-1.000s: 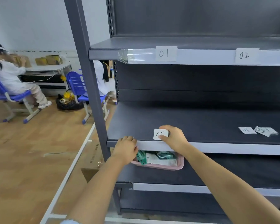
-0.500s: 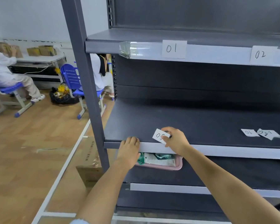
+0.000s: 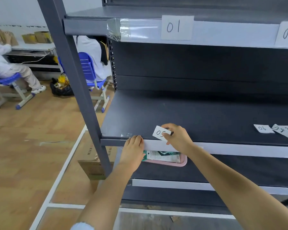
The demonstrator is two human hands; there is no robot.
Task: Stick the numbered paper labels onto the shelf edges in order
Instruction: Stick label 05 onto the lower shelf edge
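Both bare forearms extend forward. The left hand (image 3: 133, 151) lies palm-down, fingers together and curled at the tips. The right hand (image 3: 178, 138) is closed in a pinch.

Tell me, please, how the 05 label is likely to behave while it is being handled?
The 05 label is probably floppy: it is thin paper that the right hand pinches at one end. It likely weighs almost nothing, so a draught could shift it like the loose labels on the shelf.

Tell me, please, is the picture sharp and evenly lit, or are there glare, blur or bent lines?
Head view: mostly sharp, the 05 label in the right hand readable; glare on the clear tape beside the 01 label; wide-angle distortion leans the shelf post; shelf interior dim.
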